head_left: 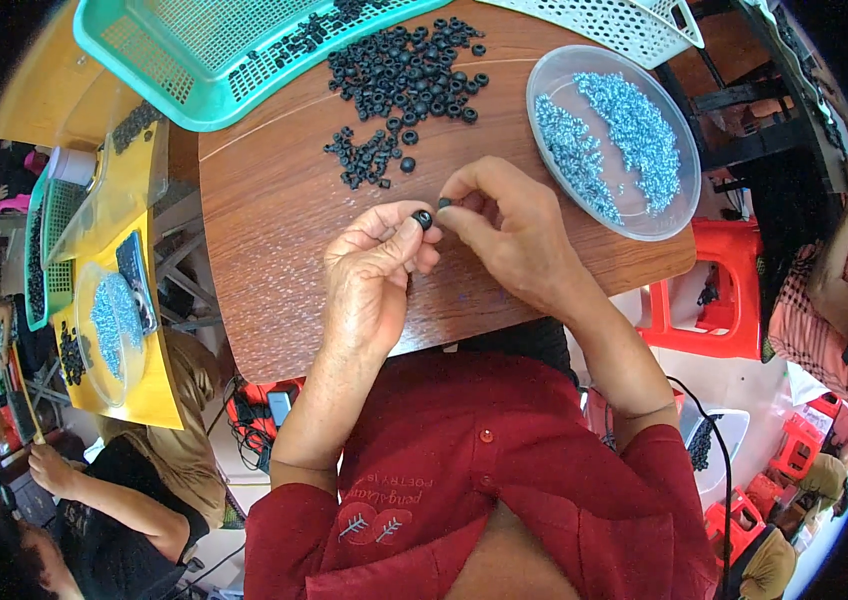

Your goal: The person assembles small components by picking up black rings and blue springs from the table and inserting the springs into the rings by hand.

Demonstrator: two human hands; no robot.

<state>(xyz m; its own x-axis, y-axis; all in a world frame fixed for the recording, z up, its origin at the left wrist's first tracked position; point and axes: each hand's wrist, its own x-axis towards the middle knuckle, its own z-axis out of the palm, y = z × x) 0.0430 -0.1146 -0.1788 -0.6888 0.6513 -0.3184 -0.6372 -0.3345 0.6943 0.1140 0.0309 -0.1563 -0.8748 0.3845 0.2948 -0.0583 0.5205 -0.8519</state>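
My left hand [364,275] pinches a small round black part with a hole [423,217] between thumb and fingertips. Close beside it, my right hand [519,235] grips a tiny dark piece [445,203] with thumb and forefinger; its exact kind is too small to tell. Both hands hover over the near part of the brown wooden table [274,250]. Beyond them lies a heap of black ring-like parts [414,75], with smaller black pieces [359,155] just in front. To the right stands a clear round tub [689,190] holding many small shiny blue pieces [634,120].
A green mesh basket [194,95] with black parts sits at the far left, a white perforated basket [624,30] at the far right. A red stool [734,290] stands right of the table. At left, another person's arm [114,500] is near a yellow table [159,370].
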